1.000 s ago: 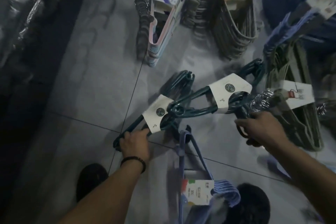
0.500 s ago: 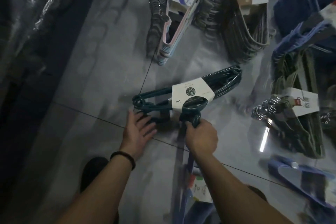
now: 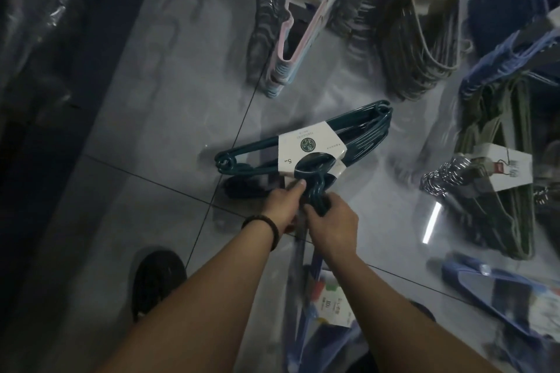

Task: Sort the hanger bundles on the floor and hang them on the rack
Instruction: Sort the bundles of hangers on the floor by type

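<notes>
Head cam: my left hand (image 3: 283,204) and right hand (image 3: 331,222) both have fingers curled round the hooks (image 3: 315,191) of the teal hanger bundle (image 3: 309,145), I guess so it lifts as one.

Dim, bluish view; the glossy floor (image 3: 169,118) carries a soft grey sheen at centre and 1 hard white glare streak (image 3: 431,222) at lower right; the left side falls to near-black; the teal hanger bundle (image 3: 357,127) at centre is sharpest, its white label (image 3: 306,145) brightest; bundles (image 3: 424,48) along the top and right edges smear with motion blur and bend with wide-angle stretch.
</notes>
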The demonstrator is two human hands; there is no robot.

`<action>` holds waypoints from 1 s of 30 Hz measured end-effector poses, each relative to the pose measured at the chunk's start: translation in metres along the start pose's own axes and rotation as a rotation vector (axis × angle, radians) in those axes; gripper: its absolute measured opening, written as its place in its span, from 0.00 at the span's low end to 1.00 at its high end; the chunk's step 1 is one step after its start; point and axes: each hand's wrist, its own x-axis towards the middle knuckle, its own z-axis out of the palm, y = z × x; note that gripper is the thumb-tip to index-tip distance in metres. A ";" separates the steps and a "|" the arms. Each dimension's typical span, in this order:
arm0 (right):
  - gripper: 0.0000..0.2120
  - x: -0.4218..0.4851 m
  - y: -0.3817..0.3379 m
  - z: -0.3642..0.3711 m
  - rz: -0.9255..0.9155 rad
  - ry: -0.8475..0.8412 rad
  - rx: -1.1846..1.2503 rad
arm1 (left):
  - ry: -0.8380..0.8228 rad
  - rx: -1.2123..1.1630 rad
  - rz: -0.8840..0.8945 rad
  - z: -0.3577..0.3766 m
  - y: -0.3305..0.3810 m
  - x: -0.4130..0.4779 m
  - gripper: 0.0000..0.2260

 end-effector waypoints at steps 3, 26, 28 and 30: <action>0.14 -0.018 0.023 -0.010 -0.046 0.208 0.069 | 0.261 0.163 0.177 0.009 -0.001 0.000 0.18; 0.18 -0.097 0.146 -0.069 0.300 0.099 0.174 | 0.569 1.112 0.797 -0.031 -0.030 0.020 0.13; 0.17 -0.108 0.143 -0.079 0.348 0.141 0.279 | 0.569 1.131 0.808 -0.027 -0.037 0.019 0.13; 0.18 -0.112 0.142 -0.082 0.378 0.161 0.368 | 0.571 1.165 0.823 -0.024 -0.045 0.017 0.12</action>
